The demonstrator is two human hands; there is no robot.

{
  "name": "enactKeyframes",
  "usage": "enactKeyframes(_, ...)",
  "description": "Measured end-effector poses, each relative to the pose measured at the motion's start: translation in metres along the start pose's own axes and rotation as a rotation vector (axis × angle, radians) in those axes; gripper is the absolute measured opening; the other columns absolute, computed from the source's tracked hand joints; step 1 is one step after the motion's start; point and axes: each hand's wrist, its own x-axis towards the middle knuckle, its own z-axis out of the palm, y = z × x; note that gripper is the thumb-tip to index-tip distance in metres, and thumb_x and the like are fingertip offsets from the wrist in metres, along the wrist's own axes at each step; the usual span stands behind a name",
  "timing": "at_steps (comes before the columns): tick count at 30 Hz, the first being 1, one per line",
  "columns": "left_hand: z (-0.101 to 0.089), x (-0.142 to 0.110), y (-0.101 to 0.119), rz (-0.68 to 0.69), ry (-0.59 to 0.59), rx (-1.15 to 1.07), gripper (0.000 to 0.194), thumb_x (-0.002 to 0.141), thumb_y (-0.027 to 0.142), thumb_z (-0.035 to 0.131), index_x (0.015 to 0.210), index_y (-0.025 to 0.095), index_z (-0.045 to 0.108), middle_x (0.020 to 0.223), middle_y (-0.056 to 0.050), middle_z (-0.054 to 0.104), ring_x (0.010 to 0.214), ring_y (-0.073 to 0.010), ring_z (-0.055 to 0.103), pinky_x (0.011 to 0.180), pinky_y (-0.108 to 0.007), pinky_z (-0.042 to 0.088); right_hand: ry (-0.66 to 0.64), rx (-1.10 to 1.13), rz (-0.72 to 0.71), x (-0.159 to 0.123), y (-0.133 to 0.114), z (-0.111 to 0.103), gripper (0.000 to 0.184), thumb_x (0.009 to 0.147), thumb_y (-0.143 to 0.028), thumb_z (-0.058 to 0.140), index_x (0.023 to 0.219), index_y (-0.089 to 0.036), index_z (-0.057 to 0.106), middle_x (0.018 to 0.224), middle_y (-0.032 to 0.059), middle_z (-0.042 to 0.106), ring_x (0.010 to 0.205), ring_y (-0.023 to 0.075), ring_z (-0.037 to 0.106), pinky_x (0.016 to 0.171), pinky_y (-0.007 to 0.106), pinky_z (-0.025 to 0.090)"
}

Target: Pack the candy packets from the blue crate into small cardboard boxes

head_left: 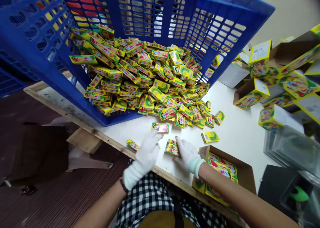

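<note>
My left hand (148, 148), in a white glove, reaches over the white table with its fingers stretched out. Its fingertips are at the lower edge of a small yellow-green box (160, 128) lying flat. My right hand (187, 152), gloved too, grips a short stack of similar small boxes (172, 147) from its right side, close to the tabletop. Beside my left hand, near the wooden table edge, lies another small box (132, 144). A single yellow box (210, 137) rests above and right of my right hand.
A tipped blue plastic crate (107, 119) spills a large heap of small boxes (150, 84) onto the table (232, 128). By my right forearm stands an open carton (246, 171) holding packs. Display cartons (252, 91) and clear plastic containers (287, 148) crowd the right side.
</note>
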Motion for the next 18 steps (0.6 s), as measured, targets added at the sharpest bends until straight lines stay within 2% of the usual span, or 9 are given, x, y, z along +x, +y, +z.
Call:
enactKeyframes(2,-0.048,0.006,-0.016,0.033,-0.143,0.203,0.048,0.079,0.022,0.054,0.126,0.022,0.063,0.148,-0.010,0.049,0.141,-0.0317,0.038,0.120,-0.055,0.026,-0.001,-0.040,-0.017,0.002,0.003,0.000,0.080,0.079,-0.034,0.066,0.148,-0.009,0.034,0.127,0.0209,0.053,0.111,0.0349,0.052,0.096,0.046,0.041)
enactKeyframes(4,-0.085,0.010,-0.034,-0.064,-0.316,0.255,0.047,0.075,0.027,0.059,0.121,0.020,0.066,0.139,-0.012,0.057,0.133,-0.0332,0.047,0.114,-0.052,0.034,0.003,-0.017,-0.027,0.006,0.005,-0.002,0.072,0.080,-0.036,0.065,0.142,-0.010,0.039,0.125,0.0206,0.055,0.111,0.0338,0.052,0.095,0.045,0.041)
enactKeyframes(5,-0.096,0.012,-0.042,-0.143,-0.371,0.225,0.042,0.076,0.032,0.059,0.115,0.020,0.068,0.129,-0.011,0.064,0.123,-0.0315,0.055,0.109,-0.048,0.040,0.006,0.014,-0.030,0.008,0.007,-0.004,0.070,0.079,-0.036,0.066,0.139,-0.011,0.042,0.124,0.0196,0.056,0.110,0.0328,0.053,0.094,0.043,0.041)
enactKeyframes(7,-0.105,0.015,-0.055,-0.283,-0.368,0.115,0.031,0.080,0.039,0.056,0.099,0.021,0.070,0.105,-0.007,0.072,0.100,-0.0264,0.064,0.096,-0.039,0.049,0.018,0.093,-0.032,0.011,0.010,-0.008,0.065,0.076,-0.036,0.068,0.133,-0.014,0.046,0.120,0.0167,0.059,0.107,0.0304,0.055,0.092,0.040,0.041)
enactKeyframes(9,-0.098,0.020,-0.061,-0.354,-0.257,0.042,0.026,0.081,0.043,0.054,0.087,0.022,0.068,0.091,-0.004,0.072,0.087,-0.0246,0.064,0.089,-0.037,0.050,0.028,0.180,-0.022,0.012,0.014,-0.011,0.058,0.073,-0.033,0.069,0.125,-0.016,0.050,0.114,0.0133,0.061,0.101,0.0280,0.057,0.089,0.039,0.042)
enactKeyframes(12,-0.076,0.028,-0.060,-0.383,-0.091,-0.017,0.024,0.081,0.041,0.053,0.085,0.020,0.065,0.089,-0.006,0.070,0.085,-0.0250,0.062,0.088,-0.039,0.049,-0.012,0.461,0.006,0.007,0.019,-0.014,0.053,0.069,-0.032,0.072,0.116,-0.019,0.052,0.105,0.0082,0.063,0.095,0.0255,0.058,0.086,0.039,0.044)
enactKeyframes(14,-0.058,0.031,-0.052,-0.409,0.022,-0.087,0.027,0.084,0.040,0.049,0.090,0.018,0.062,0.094,-0.008,0.069,0.089,-0.0249,0.063,0.088,-0.039,0.049,-0.094,0.836,-0.029,0.001,0.016,-0.013,0.056,0.067,-0.038,0.075,0.115,-0.020,0.052,0.104,0.0065,0.063,0.094,0.0241,0.059,0.084,0.039,0.047)
enactKeyframes(16,-0.034,0.030,-0.037,-0.429,0.127,-0.174,0.032,0.088,0.040,0.043,0.100,0.016,0.059,0.101,-0.010,0.068,0.093,-0.0239,0.063,0.087,-0.039,0.051,-0.159,1.252,-0.124,-0.004,0.005,-0.013,0.056,0.070,-0.046,0.075,0.114,-0.021,0.051,0.104,0.0059,0.062,0.090,0.0218,0.059,0.080,0.037,0.049)
enactKeyframes(18,-0.005,0.025,-0.019,-0.422,0.177,-0.274,0.035,0.092,0.041,0.038,0.106,0.015,0.057,0.103,-0.010,0.068,0.093,-0.0224,0.064,0.085,-0.037,0.054,-0.156,1.537,-0.220,-0.006,-0.010,-0.014,0.057,0.074,-0.051,0.073,0.117,-0.022,0.050,0.105,0.0057,0.062,0.086,0.0201,0.060,0.078,0.036,0.049)
